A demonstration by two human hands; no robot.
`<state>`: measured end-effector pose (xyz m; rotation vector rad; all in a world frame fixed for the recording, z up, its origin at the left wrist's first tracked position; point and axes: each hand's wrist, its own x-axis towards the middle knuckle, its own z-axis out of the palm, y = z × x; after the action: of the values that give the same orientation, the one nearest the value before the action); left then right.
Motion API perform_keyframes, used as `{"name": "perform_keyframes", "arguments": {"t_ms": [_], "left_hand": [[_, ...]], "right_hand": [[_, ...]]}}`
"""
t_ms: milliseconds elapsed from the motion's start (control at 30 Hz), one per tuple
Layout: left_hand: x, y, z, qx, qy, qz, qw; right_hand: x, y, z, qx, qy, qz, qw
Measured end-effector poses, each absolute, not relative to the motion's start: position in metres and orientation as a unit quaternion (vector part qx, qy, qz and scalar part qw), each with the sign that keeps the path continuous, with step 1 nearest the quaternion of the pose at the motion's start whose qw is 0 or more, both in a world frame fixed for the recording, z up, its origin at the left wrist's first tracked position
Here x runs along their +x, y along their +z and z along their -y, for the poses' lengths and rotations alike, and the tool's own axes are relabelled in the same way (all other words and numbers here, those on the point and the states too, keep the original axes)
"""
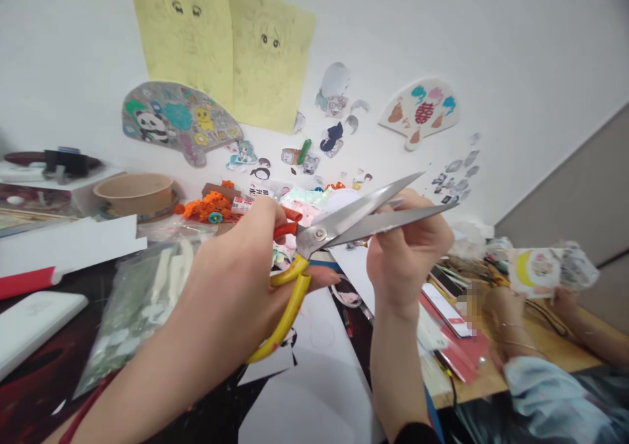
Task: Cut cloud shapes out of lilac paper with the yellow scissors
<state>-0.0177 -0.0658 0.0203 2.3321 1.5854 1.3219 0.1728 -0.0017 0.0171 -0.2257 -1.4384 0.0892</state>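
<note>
My left hand (236, 260) is closed around the red and yellow handles of a pair of scissors (320, 236). Their steel blades point up and to the right, parted a little. Just behind the blades is my right hand (405, 260), its fingers bent and pressed together; whatever they pinch is mostly covered by the blades. Beneath both hands lies white paper (309, 391). A small cut piece with a black drawing (275, 365) rests on it, partly hidden by the yellow handle.
On the left are a clear plastic bag (132, 306), a white box-like device (42, 326) and a round tan container (132, 195). Orange flowers (211, 207) lie by the wall. At right, a phone (445, 310) lies near another person's hands (506, 310), which hold a decorated white card (535, 270).
</note>
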Motion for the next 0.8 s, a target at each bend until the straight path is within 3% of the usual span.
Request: {"name": "perform_keyframes", "arguments": {"t_ms": [800], "left_hand": [[-0.0177, 0.0240, 0.0640, 0.760, 0.449, -0.466, 0.063]], "right_hand": [[0.1731, 0.0177, -0.0006, -0.078, 0.025, 0.665, 0.743]]}}
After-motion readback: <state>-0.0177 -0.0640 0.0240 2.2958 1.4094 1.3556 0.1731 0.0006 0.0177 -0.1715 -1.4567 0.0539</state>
